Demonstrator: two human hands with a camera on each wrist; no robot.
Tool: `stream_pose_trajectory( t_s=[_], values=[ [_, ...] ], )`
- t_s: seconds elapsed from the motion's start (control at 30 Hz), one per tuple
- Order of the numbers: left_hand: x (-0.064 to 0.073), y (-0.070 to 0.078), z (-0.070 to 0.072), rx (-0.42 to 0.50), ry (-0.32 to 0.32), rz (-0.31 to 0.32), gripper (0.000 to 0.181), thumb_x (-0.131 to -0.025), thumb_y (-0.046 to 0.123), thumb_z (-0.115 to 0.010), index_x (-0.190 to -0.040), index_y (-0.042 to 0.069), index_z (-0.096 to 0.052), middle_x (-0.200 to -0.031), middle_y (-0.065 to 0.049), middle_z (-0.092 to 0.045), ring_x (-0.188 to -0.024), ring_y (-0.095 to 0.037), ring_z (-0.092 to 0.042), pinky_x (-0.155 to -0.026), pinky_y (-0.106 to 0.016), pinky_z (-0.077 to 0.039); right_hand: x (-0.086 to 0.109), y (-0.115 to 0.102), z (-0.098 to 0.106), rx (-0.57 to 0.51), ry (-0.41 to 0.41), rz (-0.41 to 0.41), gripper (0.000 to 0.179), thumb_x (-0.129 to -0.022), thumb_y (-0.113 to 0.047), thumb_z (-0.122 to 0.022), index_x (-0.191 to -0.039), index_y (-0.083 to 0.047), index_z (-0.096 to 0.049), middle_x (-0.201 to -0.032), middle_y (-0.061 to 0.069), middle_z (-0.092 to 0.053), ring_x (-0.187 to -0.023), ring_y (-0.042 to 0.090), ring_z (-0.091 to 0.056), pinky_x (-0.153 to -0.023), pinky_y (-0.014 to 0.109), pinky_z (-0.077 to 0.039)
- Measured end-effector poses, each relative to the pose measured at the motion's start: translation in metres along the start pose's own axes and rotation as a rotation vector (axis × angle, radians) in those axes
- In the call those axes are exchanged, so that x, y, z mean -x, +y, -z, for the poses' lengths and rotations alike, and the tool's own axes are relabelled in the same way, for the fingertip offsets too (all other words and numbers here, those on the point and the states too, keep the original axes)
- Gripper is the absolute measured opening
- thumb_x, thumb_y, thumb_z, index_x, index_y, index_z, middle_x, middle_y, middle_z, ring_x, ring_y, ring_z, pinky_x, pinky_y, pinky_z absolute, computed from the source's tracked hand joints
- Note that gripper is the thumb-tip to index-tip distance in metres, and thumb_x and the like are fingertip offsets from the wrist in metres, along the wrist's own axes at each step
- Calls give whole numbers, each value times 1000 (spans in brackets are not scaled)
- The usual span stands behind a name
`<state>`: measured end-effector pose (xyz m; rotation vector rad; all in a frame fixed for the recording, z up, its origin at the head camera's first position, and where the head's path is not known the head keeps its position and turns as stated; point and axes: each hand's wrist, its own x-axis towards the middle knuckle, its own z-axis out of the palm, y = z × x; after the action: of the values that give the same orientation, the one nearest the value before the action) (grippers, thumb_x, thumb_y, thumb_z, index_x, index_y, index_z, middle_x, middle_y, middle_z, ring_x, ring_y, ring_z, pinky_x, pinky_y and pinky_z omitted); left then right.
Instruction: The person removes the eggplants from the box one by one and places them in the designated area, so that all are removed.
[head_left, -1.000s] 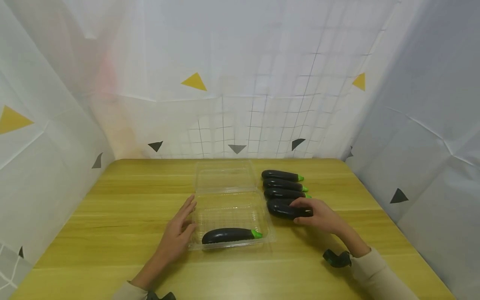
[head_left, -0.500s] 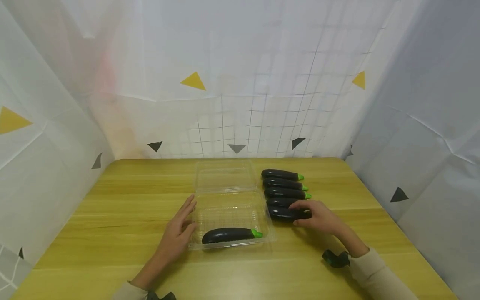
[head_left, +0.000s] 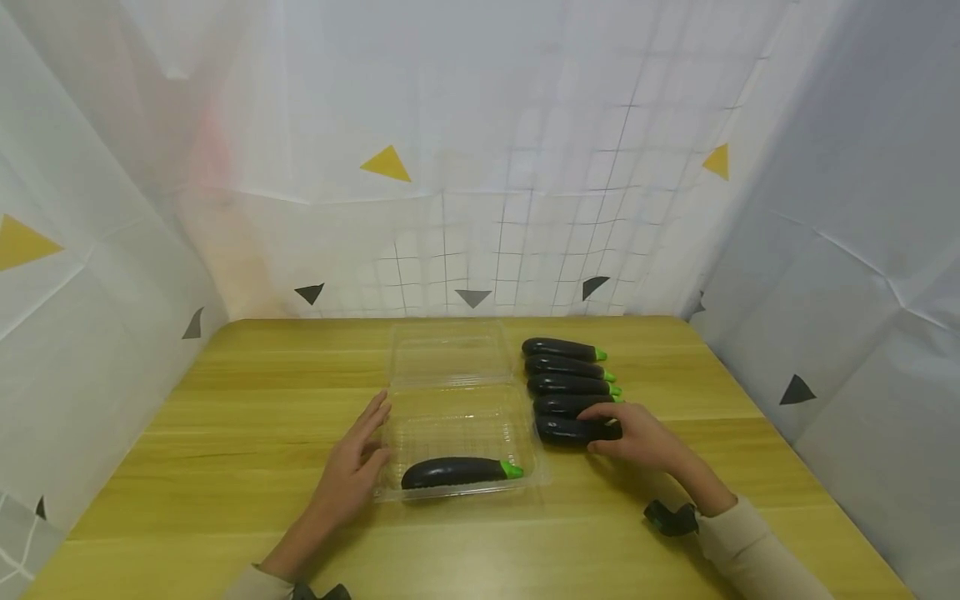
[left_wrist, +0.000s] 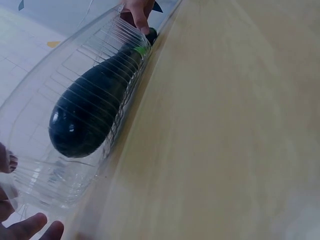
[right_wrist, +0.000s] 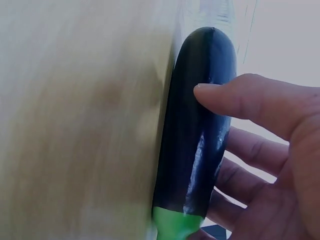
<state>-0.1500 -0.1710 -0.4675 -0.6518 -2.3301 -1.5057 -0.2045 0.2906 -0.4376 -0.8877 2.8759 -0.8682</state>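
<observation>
My right hand (head_left: 637,435) grips the nearest eggplant (head_left: 561,431) of a row on the right, at the end with the green stem. In the right wrist view the thumb lies on one side of this dark, glossy eggplant (right_wrist: 197,135) and the fingers on the other. A clear plastic clamshell box (head_left: 450,429) lies opened out in the middle of the table. One eggplant (head_left: 453,472) rests in its base along the front wall, green stem to the right. At the box's left edge rests my left hand (head_left: 348,467), fingers extended, holding nothing.
Behind the gripped eggplant, several more eggplants (head_left: 566,384) lie side by side to the right of the box. The box's lid (head_left: 450,354) lies back toward the white sheet wall (head_left: 480,233). Wooden tabletop (head_left: 262,417) surrounds everything.
The gripped eggplant has come slightly toward me with my right hand, so the one behind it shows more. My left hand and the box have hardly moved.
</observation>
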Motion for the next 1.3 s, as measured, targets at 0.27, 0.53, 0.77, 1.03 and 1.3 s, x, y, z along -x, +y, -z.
stream_pose_trajectory(
  t_s=[0.27, 0.53, 0.77, 1.03, 1.3],
  values=[
    [0, 0, 1, 4, -8, 0, 64, -96, -11, -59, -157, 2, -43, -168, -7, -29, -138, -41, -48, -96, -38, -56, 1, 0, 1, 38, 25, 47, 35, -85, -15, -84, -118, -9, -74, -117, 2, -73, -110, 28, -67, -92, 52, -54],
    [0, 2, 1, 4, 1, -6, 63, -96, -10, -60, -156, 1, -44, -167, -12, -30, -137, -41, -49, -96, -46, -56, 2, -3, 7, 43, 38, 99, 35, -84, -6, -84, -118, -5, -73, -117, 5, -73, -110, 32, -67, -91, 55, -55],
    [0, 3, 1, -2, 6, -25, 64, -95, -12, -59, -156, 0, -44, -166, -16, -30, -136, -42, -49, -95, -48, -56, 1, -5, 10, 40, 41, 92, 33, -85, 0, -82, -116, -2, -73, -115, 6, -73, -109, 34, -67, -91, 56, -54],
    [-1, 2, 0, 8, 3, -25, 64, -95, -13, -58, -156, -1, -44, -166, -17, -30, -136, -44, -49, -95, -43, -56, 3, -3, 10, 46, 67, 75, 31, -85, 0, -81, -115, -3, -74, -114, 4, -73, -109, 32, -67, -92, 55, -54],
    [0, 1, 1, 11, -4, -12, 64, -96, -11, -57, -157, 1, -43, -168, -12, -29, -138, -42, -48, -96, -38, -56, 2, -5, 12, 52, 80, 117, 31, -85, 1, -81, -114, -1, -73, -112, 7, -73, -105, 30, -70, -89, 53, -56]
  ],
)
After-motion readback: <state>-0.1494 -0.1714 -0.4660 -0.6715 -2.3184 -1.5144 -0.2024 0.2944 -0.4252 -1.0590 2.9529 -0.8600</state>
